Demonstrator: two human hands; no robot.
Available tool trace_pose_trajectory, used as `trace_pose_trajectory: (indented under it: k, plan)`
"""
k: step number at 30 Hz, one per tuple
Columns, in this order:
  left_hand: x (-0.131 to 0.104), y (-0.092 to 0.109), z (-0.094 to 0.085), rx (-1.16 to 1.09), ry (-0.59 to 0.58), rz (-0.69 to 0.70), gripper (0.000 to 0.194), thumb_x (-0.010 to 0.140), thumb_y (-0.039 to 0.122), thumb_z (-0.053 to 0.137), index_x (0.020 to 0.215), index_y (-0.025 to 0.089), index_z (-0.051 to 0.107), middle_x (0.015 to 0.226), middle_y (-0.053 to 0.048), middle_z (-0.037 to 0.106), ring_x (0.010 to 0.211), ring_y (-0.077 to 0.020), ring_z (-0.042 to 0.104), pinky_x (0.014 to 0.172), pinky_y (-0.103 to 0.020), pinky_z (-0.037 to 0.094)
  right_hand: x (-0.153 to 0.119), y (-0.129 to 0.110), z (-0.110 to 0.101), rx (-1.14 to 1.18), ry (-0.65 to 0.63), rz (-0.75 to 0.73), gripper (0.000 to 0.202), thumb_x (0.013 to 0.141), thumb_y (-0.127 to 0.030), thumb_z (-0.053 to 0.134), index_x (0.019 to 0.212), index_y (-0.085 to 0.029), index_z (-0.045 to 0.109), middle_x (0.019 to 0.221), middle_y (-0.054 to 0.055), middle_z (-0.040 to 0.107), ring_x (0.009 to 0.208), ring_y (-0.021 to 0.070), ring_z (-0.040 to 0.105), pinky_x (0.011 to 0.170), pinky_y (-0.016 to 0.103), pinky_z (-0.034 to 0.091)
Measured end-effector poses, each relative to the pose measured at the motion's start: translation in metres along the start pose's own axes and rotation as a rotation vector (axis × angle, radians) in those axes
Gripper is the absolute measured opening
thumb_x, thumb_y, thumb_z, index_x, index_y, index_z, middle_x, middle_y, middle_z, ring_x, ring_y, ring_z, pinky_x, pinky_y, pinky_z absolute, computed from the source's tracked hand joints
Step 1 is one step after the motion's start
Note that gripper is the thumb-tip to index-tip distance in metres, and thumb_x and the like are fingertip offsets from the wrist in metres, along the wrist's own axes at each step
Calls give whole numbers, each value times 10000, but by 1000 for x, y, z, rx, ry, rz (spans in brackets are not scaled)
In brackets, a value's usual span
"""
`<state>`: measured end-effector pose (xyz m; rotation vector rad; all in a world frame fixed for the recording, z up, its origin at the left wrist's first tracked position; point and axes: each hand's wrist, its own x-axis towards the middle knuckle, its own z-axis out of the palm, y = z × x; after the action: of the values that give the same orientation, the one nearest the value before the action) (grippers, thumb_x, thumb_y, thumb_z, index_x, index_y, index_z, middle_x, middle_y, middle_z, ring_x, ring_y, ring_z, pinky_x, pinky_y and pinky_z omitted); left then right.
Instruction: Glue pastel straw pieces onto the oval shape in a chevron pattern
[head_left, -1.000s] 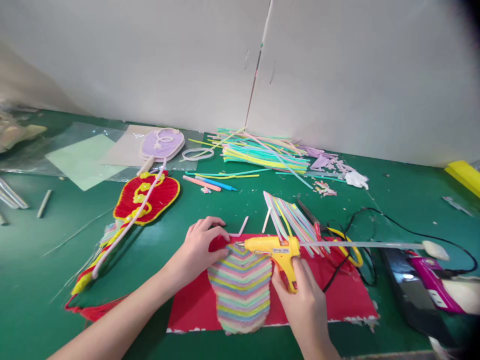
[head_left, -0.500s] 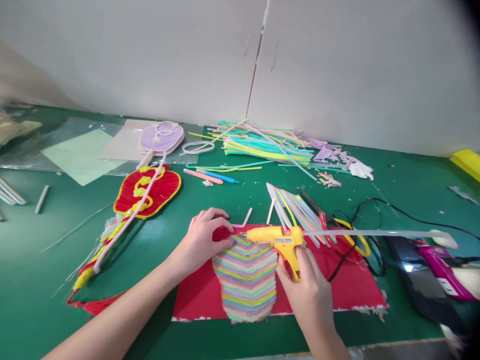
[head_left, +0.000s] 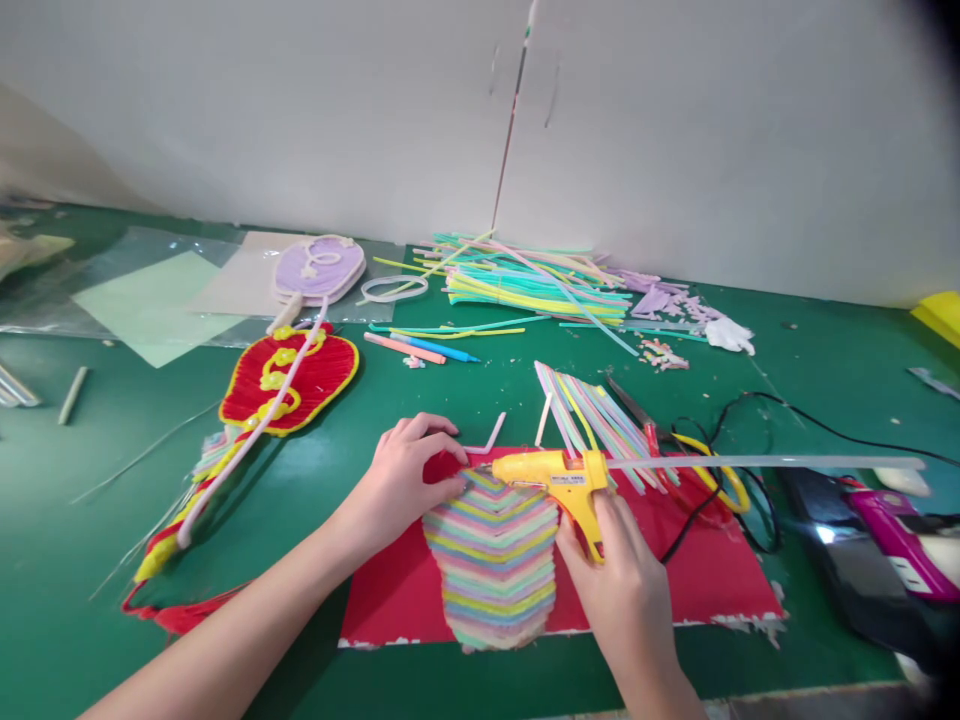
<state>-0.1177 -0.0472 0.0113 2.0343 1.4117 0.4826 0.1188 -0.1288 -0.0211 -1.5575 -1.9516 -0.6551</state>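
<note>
My right hand point(head_left: 619, 570) is wrapped round the handle of a yellow glue gun point(head_left: 551, 475), whose nozzle points left. A long clear glue stick point(head_left: 765, 462) juts from its back end. The nozzle is over the top of a panel of pastel zigzag stripes point(head_left: 499, 570), which lies on a red sheet point(head_left: 637, 600). My left hand point(head_left: 412, 470) is at the panel's upper left corner, thumb and forefinger close together near the nozzle; what they pinch, if anything, is too small to make out. A bent pale strip point(head_left: 491, 437) lies just behind.
Pastel strips point(head_left: 592, 415) and scissors point(head_left: 634, 408) lie behind the sheet. Farther back is a bundle of coloured stems point(head_left: 532, 285). A red fan point(head_left: 330, 375) is at left, a purple one point(head_left: 319, 268) behind it. Black cable point(head_left: 731, 400) and a magenta device point(head_left: 896, 545) are at right.
The view has shifted slightly, so things at the sides appear farther outward. Both hands and the glue gun stay in nearly the same place over the striped panel.
</note>
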Motion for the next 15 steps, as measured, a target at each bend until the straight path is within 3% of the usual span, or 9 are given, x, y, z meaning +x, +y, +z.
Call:
trace_pose_trajectory:
  k: [10,15]
  plan:
    - [1,-1,1,-10,10,8,95,762,288,667,855,273,683,1167,-16,557,1042,-238,505,971,-463,354,-2,1,0,38,-24,27,292,885,-253,535,1105,-63,564,914,181,693,800,249,694,613,301,574]
    - [2,-7,-2,-144,22,23,238,885,356,475,877,246,686,1135,-43,590,1052,-221,536,976,-424,388,-2,1,0,84,-14,102,280,876,-263,541,1078,-74,580,913,180,691,803,252,689,630,310,573]
